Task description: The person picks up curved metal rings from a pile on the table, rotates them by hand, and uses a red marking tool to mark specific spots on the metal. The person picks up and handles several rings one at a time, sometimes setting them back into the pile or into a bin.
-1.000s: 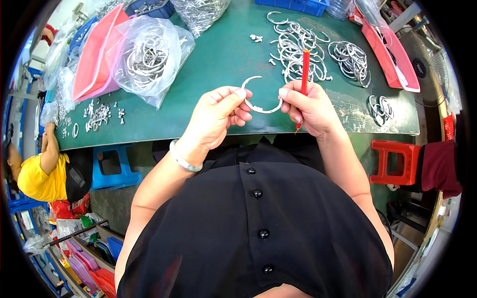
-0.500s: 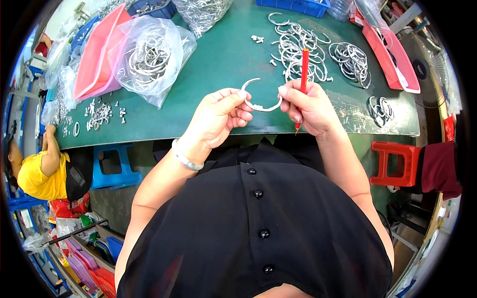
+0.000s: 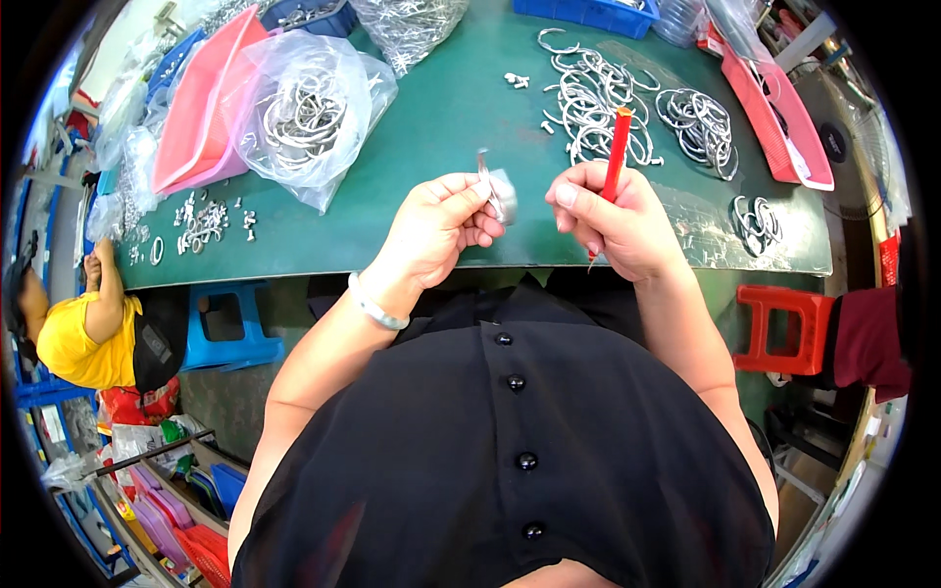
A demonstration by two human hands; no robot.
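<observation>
Head view: right hand (image 3: 619,214) is now off the silver bangle (image 3: 504,199), fingers gripping just a red pen-shaped tool (image 3: 617,157). Left hand (image 3: 438,221) fingers pinch bangle, now blurred, swung edge-on, over desk (image 3: 441,127) near front edge; apparently left alone supports it.

L hand (image 3: 438,221) w/ ring (image 3: 504,198); R hand (image 3: 619,218), pencil (image 3: 618,155).

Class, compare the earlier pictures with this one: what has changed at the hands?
The right hand has let go of the silver ring, which the left hand now holds alone, turned and blurred. The red pencil-like tool stays in the right hand, leaning further right. The ring piles on the green table stayed as they were.
</observation>
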